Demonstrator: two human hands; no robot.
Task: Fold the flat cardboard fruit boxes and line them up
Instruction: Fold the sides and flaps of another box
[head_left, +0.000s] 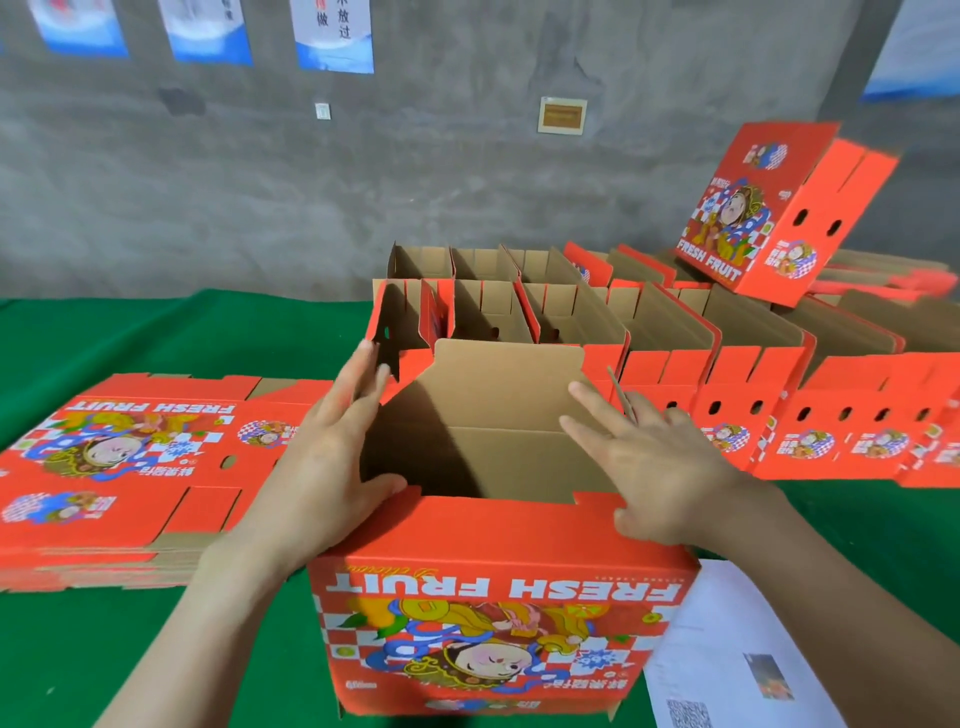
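Note:
A red "FRESH FRUIT" cardboard box (498, 597) stands opened up in front of me, its brown inside showing and a far flap raised. My left hand (332, 457) lies flat against the box's left side flap, thumb hooked over the near rim. My right hand (649, 462) presses on the right side flap, fingers spread, thumb on the near rim. A stack of flat boxes (124, 467) lies to the left. Several folded boxes (670, 364) stand in rows behind and to the right.
The green table cover (156, 332) runs under everything. One folded box (779, 208) sits tilted on top of a far right pile. A white printed sheet (737, 660) lies at the lower right. A grey wall with posters stands behind.

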